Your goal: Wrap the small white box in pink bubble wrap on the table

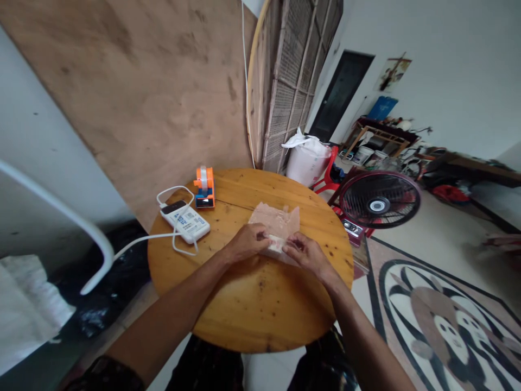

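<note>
A small white packet (275,244) with faint reddish print lies near the middle of the round wooden table, on a crumpled, pinkish, see-through wrapping sheet (273,215). The sheet spreads out behind the packet, and some of it shows in front too. My left hand (249,241) is closed at the packet's left end, thumb and fingers pinching the edge of the wrap. At the right end, my right hand (306,252) pinches in the same way with curled fingers. The fingertips partly hide both ends of the packet.
An orange and blue tape dispenser (204,187) stands at the table's (260,304) back left. Nearer lies a white power bank (187,222) with looping cables. Right of the table are a fan (379,200) and a red chair (329,172); a white sack (308,160) is behind.
</note>
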{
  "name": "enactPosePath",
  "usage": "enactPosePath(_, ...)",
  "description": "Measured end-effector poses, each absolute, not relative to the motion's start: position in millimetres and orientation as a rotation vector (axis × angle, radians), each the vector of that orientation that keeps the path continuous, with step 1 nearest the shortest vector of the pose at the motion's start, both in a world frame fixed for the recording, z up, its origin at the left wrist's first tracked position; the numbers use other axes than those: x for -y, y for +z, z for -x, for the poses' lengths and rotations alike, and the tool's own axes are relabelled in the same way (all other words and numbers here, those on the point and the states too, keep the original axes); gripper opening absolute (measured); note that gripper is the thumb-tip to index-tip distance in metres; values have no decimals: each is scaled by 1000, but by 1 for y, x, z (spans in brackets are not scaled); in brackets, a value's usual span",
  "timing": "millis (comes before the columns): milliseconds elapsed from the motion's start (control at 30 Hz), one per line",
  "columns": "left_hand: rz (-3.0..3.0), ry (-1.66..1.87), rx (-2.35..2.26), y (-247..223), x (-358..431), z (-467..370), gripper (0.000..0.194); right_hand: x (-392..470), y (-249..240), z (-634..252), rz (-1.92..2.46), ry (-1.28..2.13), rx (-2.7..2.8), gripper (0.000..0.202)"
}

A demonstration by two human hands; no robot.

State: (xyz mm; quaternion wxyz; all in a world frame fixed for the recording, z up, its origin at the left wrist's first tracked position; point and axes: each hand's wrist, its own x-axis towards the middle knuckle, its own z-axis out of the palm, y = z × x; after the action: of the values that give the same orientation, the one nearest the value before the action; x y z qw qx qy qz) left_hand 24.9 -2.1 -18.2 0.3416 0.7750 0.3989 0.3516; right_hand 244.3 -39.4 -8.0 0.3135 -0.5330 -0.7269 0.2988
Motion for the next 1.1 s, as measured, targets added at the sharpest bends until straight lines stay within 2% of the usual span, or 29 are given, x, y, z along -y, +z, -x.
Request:
enactPosePath(233,-1990,907,-1045,-18,3,-25,14,41,-10,-243,1450,950,1729,32)
enactPosePath(567,-1946,904,-1024,-21,2,-26,15,39,-13,-246,1511,873,1691,33)
enactPosePath(833,-1979,886,-1008,-19,3,-25,16,47,-4,-243,1383,985,1677,37)
enactPosePath(1000,-1957,867,-959,-16,3,-23,14,45,7,-241,1403,934,1632,38)
enactPosePath(1100,-1910,871,-875,-15,2,-21,13,40,14,-240,1378,1051,1499,43)
